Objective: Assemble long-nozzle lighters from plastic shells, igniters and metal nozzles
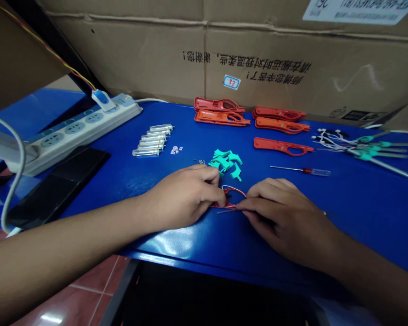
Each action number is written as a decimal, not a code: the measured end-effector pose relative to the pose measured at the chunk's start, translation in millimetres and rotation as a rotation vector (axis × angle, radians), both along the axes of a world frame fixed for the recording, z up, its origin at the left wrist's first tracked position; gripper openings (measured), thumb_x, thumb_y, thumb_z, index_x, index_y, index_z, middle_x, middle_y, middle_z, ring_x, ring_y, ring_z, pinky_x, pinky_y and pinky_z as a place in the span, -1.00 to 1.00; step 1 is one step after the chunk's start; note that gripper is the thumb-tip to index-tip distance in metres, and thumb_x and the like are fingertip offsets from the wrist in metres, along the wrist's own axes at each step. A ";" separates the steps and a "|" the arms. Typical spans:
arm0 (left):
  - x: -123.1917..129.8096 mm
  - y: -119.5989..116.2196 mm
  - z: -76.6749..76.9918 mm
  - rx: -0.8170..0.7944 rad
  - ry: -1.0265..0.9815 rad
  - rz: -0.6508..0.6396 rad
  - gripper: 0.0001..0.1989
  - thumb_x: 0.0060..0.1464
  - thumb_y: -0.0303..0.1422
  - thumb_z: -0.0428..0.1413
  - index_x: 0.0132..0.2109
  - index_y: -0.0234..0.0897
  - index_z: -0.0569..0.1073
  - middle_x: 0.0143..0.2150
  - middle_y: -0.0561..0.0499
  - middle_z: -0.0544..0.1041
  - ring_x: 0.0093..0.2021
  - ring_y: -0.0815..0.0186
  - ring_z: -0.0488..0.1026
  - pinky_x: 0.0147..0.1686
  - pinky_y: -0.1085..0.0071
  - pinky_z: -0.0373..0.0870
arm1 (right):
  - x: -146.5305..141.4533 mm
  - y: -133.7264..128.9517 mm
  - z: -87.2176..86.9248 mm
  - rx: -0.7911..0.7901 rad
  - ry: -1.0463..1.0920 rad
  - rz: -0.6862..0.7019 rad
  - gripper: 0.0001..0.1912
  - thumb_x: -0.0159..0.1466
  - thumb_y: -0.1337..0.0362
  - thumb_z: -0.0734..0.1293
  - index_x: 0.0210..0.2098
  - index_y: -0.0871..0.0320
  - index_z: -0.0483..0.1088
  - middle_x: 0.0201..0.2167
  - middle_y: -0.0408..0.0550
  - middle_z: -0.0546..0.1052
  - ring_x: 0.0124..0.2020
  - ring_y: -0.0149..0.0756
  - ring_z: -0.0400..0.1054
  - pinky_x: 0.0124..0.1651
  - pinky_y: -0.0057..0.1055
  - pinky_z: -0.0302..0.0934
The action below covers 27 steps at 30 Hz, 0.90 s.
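A blue table (183, 129) backs onto a cardboard box (139, 54). The left hand (187, 194) has its fingers clamped on one red casing (231, 207) between the hands, seemingly to steady it; the right hand (282, 213) meets its other end, whether pinching or pressing I cannot tell. Beyond, apparently spread for easy reach: heaped green parts (226, 162), one screwdriver (316, 172), six clear tubes (152, 142), five red or orange shells (282, 125)

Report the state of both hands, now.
Left hand: closed, fingers on the red shell.
Right hand: fingers at the shell's right side; whether closed on shell or wire cannot be told.
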<state>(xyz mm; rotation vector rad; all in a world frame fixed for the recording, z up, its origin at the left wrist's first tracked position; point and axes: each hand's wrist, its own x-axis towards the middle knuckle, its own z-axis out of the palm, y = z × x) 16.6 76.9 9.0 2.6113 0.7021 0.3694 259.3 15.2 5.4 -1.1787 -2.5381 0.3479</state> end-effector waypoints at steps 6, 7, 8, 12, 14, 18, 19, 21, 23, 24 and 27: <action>-0.2 0.6 -0.4 -0.011 -0.018 -0.005 -0.68 0.26 -0.51 0.01 -0.18 -0.12 0.65 -0.29 0.00 0.42 -0.25 0.34 0.39 -0.22 0.41 0.31 | 0.0 -2.2 -0.5 0.005 0.005 -0.042 -0.84 0.39 0.33 0.26 -0.19 0.06 0.50 -0.28 -0.13 0.50 -0.22 -0.28 0.29 -0.14 -0.27 0.09; -0.3 0.5 -0.5 -0.011 -0.018 -0.005 -0.68 0.26 -0.51 0.01 -0.18 -0.12 0.65 -0.29 0.00 0.42 -0.25 0.33 0.39 -0.22 0.40 0.31 | -0.7 -2.7 0.1 0.036 -0.024 -0.043 -0.84 0.38 0.32 0.27 -0.19 0.05 0.51 -0.29 -0.12 0.51 -0.23 -0.26 0.29 -0.16 -0.27 0.08; -0.4 0.4 -0.5 -0.012 -0.016 -0.008 -0.68 0.26 -0.51 0.00 -0.19 -0.12 0.65 -0.29 -0.01 0.42 -0.24 0.33 0.39 -0.22 0.40 0.31 | -1.7 -3.3 0.9 0.079 -0.065 -0.046 -0.84 0.38 0.31 0.27 -0.19 0.05 0.51 -0.30 -0.11 0.51 -0.23 -0.24 0.29 -0.17 -0.26 0.06; -0.7 0.6 -0.1 -0.006 -0.012 -0.020 -0.68 0.26 -0.51 -0.01 -0.18 -0.14 0.64 -0.28 -0.02 0.41 -0.23 0.32 0.40 -0.20 0.40 0.33 | -8.3 -6.6 4.9 0.252 -0.257 -0.047 -0.86 0.33 0.34 0.30 -0.25 0.10 0.53 -0.35 -0.07 0.49 -0.27 -0.17 0.26 -0.20 -0.22 0.01; -0.8 0.8 0.4 -0.002 -0.011 -0.024 -0.67 0.26 -0.52 -0.01 -0.16 -0.14 0.64 -0.27 -0.02 0.41 -0.23 0.33 0.40 -0.19 0.40 0.34 | -12.0 -8.4 6.2 0.290 -0.304 -0.058 -0.89 0.31 0.35 0.33 -0.28 0.11 0.52 -0.36 -0.07 0.48 -0.29 -0.16 0.24 -0.21 -0.21 0.00; -0.7 0.4 1.1 0.002 0.004 -0.023 -0.68 0.25 -0.52 0.01 -0.17 -0.13 0.64 -0.27 -0.01 0.42 -0.24 0.33 0.39 -0.22 0.42 0.34 | -16.6 -11.1 6.9 0.336 -0.333 -0.102 -0.93 0.28 0.36 0.35 -0.33 0.11 0.49 -0.39 -0.06 0.42 -0.32 -0.15 0.20 -0.24 -0.21 -0.02; -0.7 0.1 1.2 0.000 0.008 -0.023 -0.69 0.24 -0.53 0.01 -0.18 -0.13 0.64 -0.27 -0.01 0.42 -0.24 0.33 0.39 -0.23 0.42 0.33 | -16.6 -11.5 6.8 0.334 -0.335 -0.120 -0.91 0.28 0.36 0.34 -0.36 0.11 0.48 -0.40 -0.06 0.41 -0.33 -0.16 0.19 -0.24 -0.21 -0.02; -0.5 -0.3 1.1 -0.005 0.005 -0.026 -0.68 0.23 -0.54 0.01 -0.19 -0.14 0.64 -0.26 -0.01 0.42 -0.24 0.34 0.40 -0.23 0.42 0.33 | -14.7 -12.0 6.4 0.317 -0.314 -0.153 -0.86 0.30 0.33 0.33 -0.40 0.11 0.46 -0.42 -0.07 0.40 -0.34 -0.17 0.20 -0.24 -0.21 -0.03; -0.3 -0.4 1.0 -0.012 -0.010 -0.030 -0.68 0.22 -0.55 0.01 -0.19 -0.15 0.64 -0.26 -0.01 0.43 -0.24 0.34 0.40 -0.22 0.43 0.34 | -10.9 -12.2 5.9 0.286 -0.280 -0.166 -0.82 0.34 0.29 0.30 -0.39 0.11 0.47 -0.42 -0.07 0.42 -0.33 -0.18 0.22 -0.24 -0.21 -0.03; -0.2 -0.4 0.9 -0.014 -0.018 -0.032 -0.68 0.22 -0.56 0.01 -0.19 -0.15 0.64 -0.27 -0.01 0.43 -0.24 0.34 0.40 -0.23 0.43 0.34 | -8.6 -12.2 5.6 0.270 -0.267 -0.165 -0.81 0.36 0.27 0.28 -0.37 0.10 0.48 -0.40 -0.07 0.44 -0.32 -0.18 0.23 -0.23 -0.21 -0.03; 0.0 -0.4 0.5 -0.018 -0.033 -0.034 -0.68 0.22 -0.55 0.01 -0.19 -0.16 0.64 -0.27 0.00 0.43 -0.25 0.35 0.40 -0.24 0.43 0.34 | -2.2 -12.1 4.6 0.248 -0.235 -0.164 -0.80 0.38 0.24 0.26 -0.31 0.11 0.50 -0.36 -0.06 0.48 -0.29 -0.17 0.27 -0.21 -0.20 0.00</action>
